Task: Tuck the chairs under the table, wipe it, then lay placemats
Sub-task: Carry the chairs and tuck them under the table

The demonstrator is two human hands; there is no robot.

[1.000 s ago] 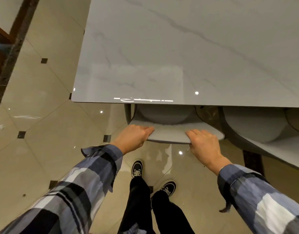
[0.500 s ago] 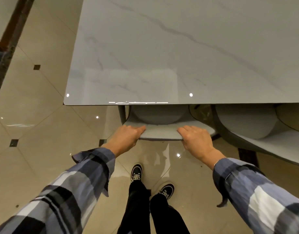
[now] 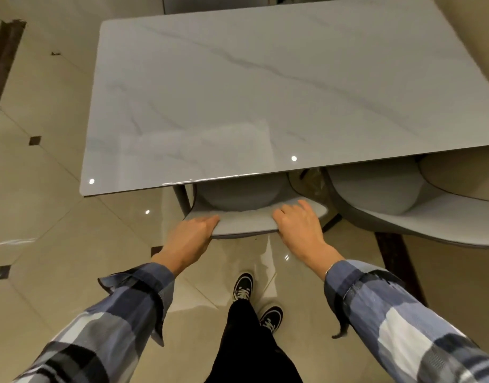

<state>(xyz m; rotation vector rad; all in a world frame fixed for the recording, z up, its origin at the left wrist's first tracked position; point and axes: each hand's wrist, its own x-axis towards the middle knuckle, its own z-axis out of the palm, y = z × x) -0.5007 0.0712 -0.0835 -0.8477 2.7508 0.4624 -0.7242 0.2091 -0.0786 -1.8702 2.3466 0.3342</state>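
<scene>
A white marble-look table [image 3: 265, 92] fills the upper view. A grey chair [image 3: 246, 221] sits mostly under its near edge, only the top of its backrest showing. My left hand [image 3: 192, 236] grips the left end of that backrest, fingers curled over the rim. My right hand [image 3: 300, 225] holds the right end, fingers lying over the top. A second grey chair [image 3: 420, 208] stands to the right, partly under the table and sticking out further.
Glossy beige floor tiles [image 3: 44, 203] with small dark insets surround the table. My feet in black sneakers [image 3: 243, 287] stand just behind the chair. A dark strip [image 3: 392, 261] runs along the floor on the right, and a dark border on the far left.
The view has tilted up and pulled back, showing the table's far edge. Both hands stay on the backrest; the chair sits slightly further under the table.
</scene>
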